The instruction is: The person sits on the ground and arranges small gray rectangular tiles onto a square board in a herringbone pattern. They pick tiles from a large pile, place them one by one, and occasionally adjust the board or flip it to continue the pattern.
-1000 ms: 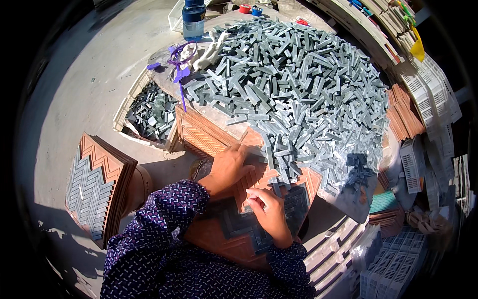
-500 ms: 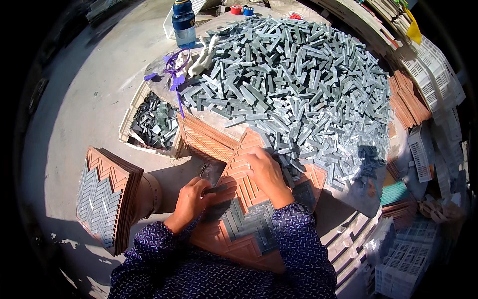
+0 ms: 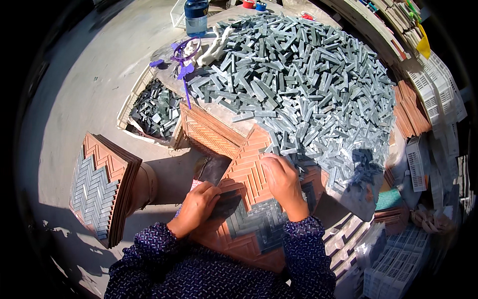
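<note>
An orange herringbone tray [image 3: 256, 144] lies in front of me, its zigzag slots bare at the far end. Dark grey stone strips [image 3: 259, 224] fill a band of slots across its middle. My left hand [image 3: 199, 207] rests at the tray's left edge with its fingers curled, beside strips in shadow; whatever its fingertips pinch is hidden. My right hand [image 3: 285, 187] is over the tray's right side, close to the loose strips, with its fingers bent together; I cannot make out anything in them. Beyond the tray spreads a large heap of loose grey strips [image 3: 298, 74].
At left, a stack of orange trays [image 3: 99, 184] tops a round stand, its upper tray partly filled. More trays [image 3: 211, 129] lean behind mine. A white crate [image 3: 130, 99] holds dark pieces. A blue bottle [image 3: 196, 20] and purple band [image 3: 186, 70] lie far left; white crates [image 3: 398, 264] stand right.
My left hand has drawn closer over the tray's left edge, and the grey strip it held no longer shows. My right hand has shifted right and nearer to me. The whole view has turned slightly.
</note>
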### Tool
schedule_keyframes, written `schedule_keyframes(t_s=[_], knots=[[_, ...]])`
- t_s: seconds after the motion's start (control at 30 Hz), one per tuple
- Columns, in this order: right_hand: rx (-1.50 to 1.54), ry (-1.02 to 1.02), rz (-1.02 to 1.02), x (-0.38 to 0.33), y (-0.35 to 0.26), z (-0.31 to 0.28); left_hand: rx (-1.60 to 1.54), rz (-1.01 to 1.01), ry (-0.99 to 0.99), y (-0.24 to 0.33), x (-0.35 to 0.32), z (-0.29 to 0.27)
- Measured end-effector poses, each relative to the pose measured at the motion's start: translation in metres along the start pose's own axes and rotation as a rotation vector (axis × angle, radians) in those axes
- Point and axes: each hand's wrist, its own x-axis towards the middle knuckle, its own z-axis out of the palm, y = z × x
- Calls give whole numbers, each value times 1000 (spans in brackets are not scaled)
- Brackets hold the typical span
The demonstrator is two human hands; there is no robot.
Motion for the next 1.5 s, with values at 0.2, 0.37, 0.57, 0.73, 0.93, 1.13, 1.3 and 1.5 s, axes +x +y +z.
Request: schedule_keyframes(t_s=[0.2, 0.37, 0.57, 0.73, 0.93, 1.13, 1.3, 1.5], knots=[[287, -269, 214, -10, -8, -6, -13, -15, -45, 0, 3, 4], [352, -342, 236, -18, -9, 14, -26, -14, -64, 2, 8, 6], [218, -390, 131, -16, -13, 24, -90, -58, -45, 3, 6, 5], [156, -410, 119, -14, -14, 25, -94, -63, -66, 0, 4, 4], [204, -321, 122, -26, -13, 36, -96, -51, -90, 3, 4, 0], [251, -298, 146, -27, -15, 33, -64, -21, -84, 3, 4, 1], [289, -312, 185, -20, -18, 30, -58, -19, -74, 1, 4, 4], [321, -235, 273, -26, -15, 35, -59, -18, -77, 2, 4, 3]])
